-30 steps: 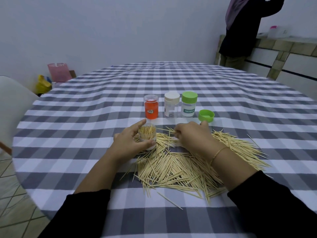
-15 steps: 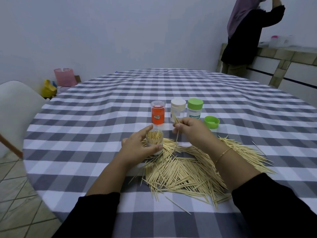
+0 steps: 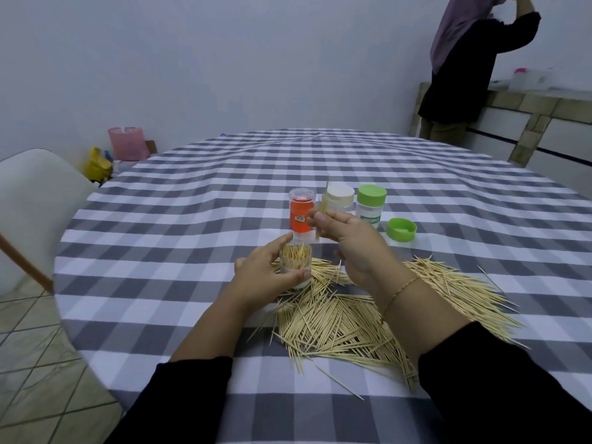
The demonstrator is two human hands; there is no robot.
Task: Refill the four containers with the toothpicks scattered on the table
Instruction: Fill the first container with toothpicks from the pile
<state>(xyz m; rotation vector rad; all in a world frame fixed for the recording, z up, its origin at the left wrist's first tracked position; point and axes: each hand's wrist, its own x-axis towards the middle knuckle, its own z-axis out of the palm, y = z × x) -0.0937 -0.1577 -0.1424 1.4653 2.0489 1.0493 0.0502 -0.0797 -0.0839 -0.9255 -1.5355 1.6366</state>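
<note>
At table centre-left, the left hand (image 3: 266,277) grips the open clear container (image 3: 295,262), thumb and fingers curled round its wall; it stands upright on the checked tablecloth (image 3: 179,251) and looks nearly full of toothpicks standing on end. Risk: with the jar this packed, new sticks may jam on the ends already in, or slide off the rim onto the cloth. A nudge from the holding hand could also tip it and spill the lot.

Just right and above, the right hand (image 3: 347,233) pinches a small bundle of toothpicks (image 3: 323,208), held near upright over the jar mouth. Count of sticks in the pinch: cannot tell, blurred. Risk: a loose pinch lets some fan out and fall outside.

Behind the hands stand the orange container (image 3: 301,213), the white-capped container (image 3: 339,198) and the green-capped container (image 3: 371,205), all capped; the raised hand partly covers the first two, and fill levels are not readable. A loose green cap (image 3: 401,229) lies beside them.

Right and near, the scattered toothpick pile (image 3: 352,322) covers the cloth. The right forearm hides its middle part, so the amount left is uncertain.
</note>
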